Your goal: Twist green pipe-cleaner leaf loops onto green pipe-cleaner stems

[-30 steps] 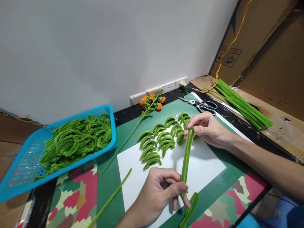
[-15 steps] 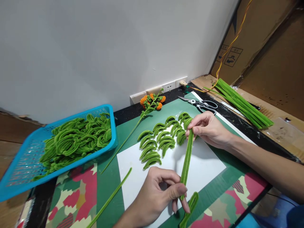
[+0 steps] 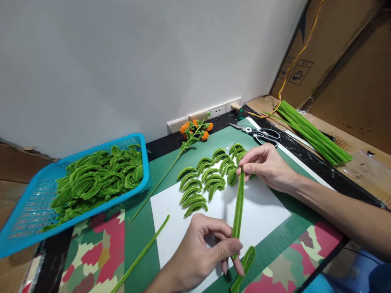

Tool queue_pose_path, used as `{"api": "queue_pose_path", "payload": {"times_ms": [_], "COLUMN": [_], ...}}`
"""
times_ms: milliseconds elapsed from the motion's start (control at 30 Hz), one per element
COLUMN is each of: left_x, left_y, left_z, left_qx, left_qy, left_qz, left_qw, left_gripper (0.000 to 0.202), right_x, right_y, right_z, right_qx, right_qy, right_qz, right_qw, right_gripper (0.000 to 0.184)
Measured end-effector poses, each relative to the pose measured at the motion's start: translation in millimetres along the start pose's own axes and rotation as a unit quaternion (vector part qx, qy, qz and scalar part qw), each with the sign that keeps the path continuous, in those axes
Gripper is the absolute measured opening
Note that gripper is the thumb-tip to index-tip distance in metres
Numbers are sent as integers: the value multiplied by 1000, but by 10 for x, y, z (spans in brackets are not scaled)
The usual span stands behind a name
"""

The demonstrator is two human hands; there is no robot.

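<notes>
Over on the left, the blue basket sits loaded with a heap of curved green fuzzy pieces. Now the left hand pinches the lower end of a green strip and the right hand its top, holding it above a white sheet on the green mat. Behind runs a pale wall, with brown cardboard at right.

place: craft work corner | signs: scissors, blue basket, green stem bundle, curved fuzzy pieces
</notes>
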State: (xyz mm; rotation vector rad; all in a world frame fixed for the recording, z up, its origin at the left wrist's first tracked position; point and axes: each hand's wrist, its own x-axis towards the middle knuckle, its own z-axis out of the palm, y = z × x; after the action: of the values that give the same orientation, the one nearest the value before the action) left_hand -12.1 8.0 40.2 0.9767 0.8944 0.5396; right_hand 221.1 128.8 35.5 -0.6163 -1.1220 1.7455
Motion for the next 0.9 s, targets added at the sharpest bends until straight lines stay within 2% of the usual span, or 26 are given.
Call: {"api": "queue_pose_path", "payload": {"times_ms": [300,433,567,900], "left_x": [7,21,30,43], "left_y": [-52,-70,-65,-185], "left_z": [3,21,33,19], "left_qx": [-10,-22,-17,-23], "left_qy": [18,38,49,43], "left_qz": [-2,-11,1,24], "left_qw": [1000,999,999,999], "left_gripper": [37,41,43,54], "right_x": [-2,3,10,2], "right_y": [-27,-34,-33,58], "right_z": [28,32,22,52], "right_qx": [17,14,3,-18], "right_qy": [-44,-31,-17,-23], "right_qz": [1,-12,-21,-53], "right_qw": [999,999,1000,998], "right_gripper": [17,15,20,20]}}
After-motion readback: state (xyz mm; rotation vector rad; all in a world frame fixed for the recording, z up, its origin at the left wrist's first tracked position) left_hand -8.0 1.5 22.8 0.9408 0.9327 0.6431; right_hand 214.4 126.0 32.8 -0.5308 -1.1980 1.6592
